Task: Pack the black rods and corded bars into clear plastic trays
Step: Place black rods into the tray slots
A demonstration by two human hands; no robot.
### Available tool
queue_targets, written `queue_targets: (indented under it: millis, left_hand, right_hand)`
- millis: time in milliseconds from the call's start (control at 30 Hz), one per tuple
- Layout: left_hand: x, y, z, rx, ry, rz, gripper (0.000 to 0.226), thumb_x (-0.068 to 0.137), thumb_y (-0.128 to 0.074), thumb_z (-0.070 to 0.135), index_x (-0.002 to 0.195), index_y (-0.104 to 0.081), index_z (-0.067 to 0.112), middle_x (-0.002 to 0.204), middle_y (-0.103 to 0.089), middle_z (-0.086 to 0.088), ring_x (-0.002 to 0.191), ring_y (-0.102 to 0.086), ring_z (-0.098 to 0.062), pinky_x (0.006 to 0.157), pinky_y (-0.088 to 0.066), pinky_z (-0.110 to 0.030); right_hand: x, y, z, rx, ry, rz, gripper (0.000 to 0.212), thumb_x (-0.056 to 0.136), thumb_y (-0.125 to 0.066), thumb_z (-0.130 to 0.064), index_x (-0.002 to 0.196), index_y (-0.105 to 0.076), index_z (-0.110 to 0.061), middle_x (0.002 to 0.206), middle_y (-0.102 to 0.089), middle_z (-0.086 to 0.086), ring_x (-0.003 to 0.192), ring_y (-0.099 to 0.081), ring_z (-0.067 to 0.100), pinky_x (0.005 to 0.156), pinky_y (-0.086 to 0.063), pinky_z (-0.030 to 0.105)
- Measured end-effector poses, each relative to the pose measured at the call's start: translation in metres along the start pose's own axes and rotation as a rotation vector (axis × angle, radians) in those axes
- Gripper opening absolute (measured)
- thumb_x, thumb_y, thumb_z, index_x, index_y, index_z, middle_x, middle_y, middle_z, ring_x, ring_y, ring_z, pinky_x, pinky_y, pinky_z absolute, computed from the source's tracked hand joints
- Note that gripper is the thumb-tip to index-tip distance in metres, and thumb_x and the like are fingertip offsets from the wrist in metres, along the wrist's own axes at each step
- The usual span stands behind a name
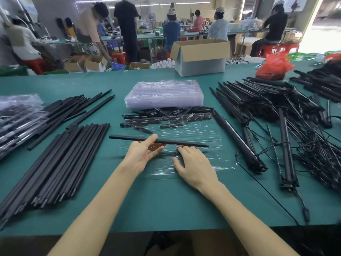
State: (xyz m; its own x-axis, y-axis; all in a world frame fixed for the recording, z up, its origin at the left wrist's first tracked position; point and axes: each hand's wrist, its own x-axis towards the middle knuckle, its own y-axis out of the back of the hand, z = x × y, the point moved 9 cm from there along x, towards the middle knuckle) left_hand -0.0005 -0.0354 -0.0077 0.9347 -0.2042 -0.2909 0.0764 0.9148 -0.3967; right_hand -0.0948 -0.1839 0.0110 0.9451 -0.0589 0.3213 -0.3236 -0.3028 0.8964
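You are part-way through seating a black rod [175, 143] in the clear tray [203, 133] that lies on the tabletop [166, 200] straight in front of you. Your left grip [142, 154] pinches the rod a little left of its middle. The rod hangs crosswise just above the tray's long channels, tilted slightly down to the right. Your right grip [193, 163] lies flat on the tray with straight fingers, holding nothing. Its fingertips are just below the rod's right part, and I cannot tell whether they touch it. The next move, as I judge it, calls for lining the rod up with one channel and pressing it level while the right grip steadies the flimsy tray. More rods wait in the rod pile [60, 163] at your left, and the corded bars [276, 117] lie tangled at your right.
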Motion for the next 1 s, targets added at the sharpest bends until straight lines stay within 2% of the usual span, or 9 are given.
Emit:
queue_targets:
  millis: [67,233,367,467,567,667,767,833,1000]
  left_hand:
    - [0.0,0.001,-0.002,-0.005,-0.047,0.011,0.04,0.088,-0.076,0.012,0.111,-0.059,-0.016,0.098,-0.068,-0.023,0.088,-0.074,-0.031,0.071,-0.061,-0.029]
    - [0.0,0.009,-0.01,0.033,-0.082,0.071,0.035,0.083,-0.082,0.021,0.094,-0.068,-0.009,0.079,-0.074,-0.013,0.083,-0.076,-0.03,0.075,-0.061,-0.03]
    - [-0.001,0.012,-0.015,0.137,-0.134,0.107,0.043,0.081,-0.084,0.032,0.097,-0.068,-0.005,0.08,-0.077,-0.011,0.078,-0.077,-0.027,0.082,-0.059,-0.034]
    - [-0.002,0.007,-0.012,0.256,-0.188,0.098,0.04,0.088,-0.075,0.039,0.094,-0.067,0.0,0.076,-0.077,-0.006,0.072,-0.076,-0.026,0.071,-0.061,-0.03]
    - [-0.007,0.002,-0.009,0.364,-0.24,0.103,0.041,0.101,-0.056,0.04,0.09,-0.062,0.002,0.07,-0.075,-0.004,0.062,-0.074,-0.025,0.055,-0.059,-0.026]
    - [-0.021,-0.006,0.001,0.498,-0.445,0.094,0.031,0.104,-0.052,0.034,0.087,-0.057,0.008,0.07,-0.066,-0.005,0.056,-0.066,-0.021,0.05,-0.054,-0.033]
    - [-0.05,-0.029,0.02,0.839,-0.87,0.115,0.003,0.099,-0.06,0.02,0.099,-0.062,0.018,0.094,-0.061,0.0,0.086,-0.059,-0.013,0.078,-0.048,-0.028]
    - [-0.062,-0.047,0.018,1.119,-1.055,0.154,0.026,0.096,-0.063,0.017,0.122,-0.063,0.016,0.122,-0.056,-0.001,0.115,-0.05,-0.015,0.099,-0.034,-0.027]
    - [-0.033,-0.049,-0.013,1.599,-0.745,0.078,0.059,0.106,-0.035,0.045,0.157,-0.03,0.017,0.162,-0.03,-0.004,0.151,-0.02,-0.023,0.122,-0.009,-0.043]
  right_hand:
    - [-0.001,0.001,0.0,0.034,-0.009,0.009,0.053,0.101,-0.044,-0.044,0.142,-0.046,-0.011,0.137,-0.058,0.003,0.124,-0.05,0.022,0.106,-0.035,0.032]
    - [-0.004,0.005,0.009,0.229,-0.107,0.037,0.049,0.096,-0.055,-0.041,0.132,-0.029,-0.019,0.137,-0.059,0.003,0.119,-0.058,0.026,0.091,-0.046,0.038]
    - [-0.004,0.005,0.011,0.221,-0.122,0.035,0.075,0.096,-0.052,-0.038,0.155,-0.008,-0.023,0.129,-0.063,0.006,0.116,-0.059,0.026,0.092,-0.049,0.042]
    - [-0.001,-0.001,0.015,0.201,-0.149,0.016,0.071,0.097,-0.048,-0.041,0.157,-0.014,-0.025,0.128,-0.062,0.002,0.116,-0.056,0.023,0.091,-0.046,0.04]
    - [0.0,-0.001,0.033,0.365,-0.273,0.056,0.07,0.097,-0.051,-0.037,0.157,-0.015,-0.032,0.14,-0.056,-0.002,0.123,-0.055,0.02,0.094,-0.044,0.039]
    - [0.001,0.001,0.042,0.524,-0.305,0.095,0.067,0.096,-0.055,-0.027,0.156,-0.024,-0.035,0.144,-0.054,-0.006,0.106,-0.058,0.002,0.096,-0.039,0.026]
    - [0.002,0.002,0.045,0.59,-0.316,0.111,0.063,0.094,-0.056,-0.02,0.153,-0.035,-0.034,0.135,-0.06,-0.008,0.102,-0.057,0.0,0.096,-0.038,0.021]
    - [0.003,0.004,0.045,0.622,-0.31,0.13,0.06,0.093,-0.056,-0.015,0.148,-0.042,-0.034,0.127,-0.063,-0.011,0.11,-0.057,0.002,0.102,-0.042,0.027]
    - [0.003,0.004,0.042,0.612,-0.295,0.116,0.066,0.094,-0.053,-0.014,0.153,-0.036,-0.038,0.129,-0.065,-0.011,0.121,-0.057,0.006,0.106,-0.042,0.031]
